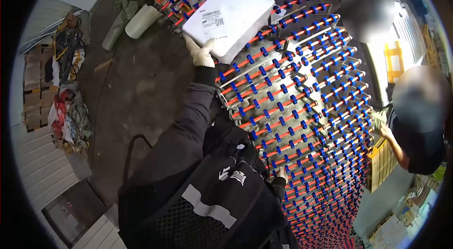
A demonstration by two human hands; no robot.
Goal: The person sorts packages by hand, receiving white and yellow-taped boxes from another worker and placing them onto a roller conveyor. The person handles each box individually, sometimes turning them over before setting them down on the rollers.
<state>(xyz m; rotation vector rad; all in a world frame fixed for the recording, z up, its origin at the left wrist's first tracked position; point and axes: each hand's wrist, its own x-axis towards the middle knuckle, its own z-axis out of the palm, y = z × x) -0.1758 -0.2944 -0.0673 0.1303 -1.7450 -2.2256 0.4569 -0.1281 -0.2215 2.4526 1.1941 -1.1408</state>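
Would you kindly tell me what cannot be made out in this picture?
Head view:
- Label on the parcel: print too small to read.
- Right hand: mostly hidden by the vest; open or shut unclear.
- Left hand: gloved, at the parcel's corner; grip unclear.
- Conveyor: lower end cut off by the frame edge.

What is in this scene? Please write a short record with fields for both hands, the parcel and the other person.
left hand: white glove, grips the near corner of the white parcel
right hand: at the edge of the roller conveyor, grip unclear
white parcel: lies on the conveyor, shipping label facing up
co-worker: stands across the conveyor, one arm reaching toward it
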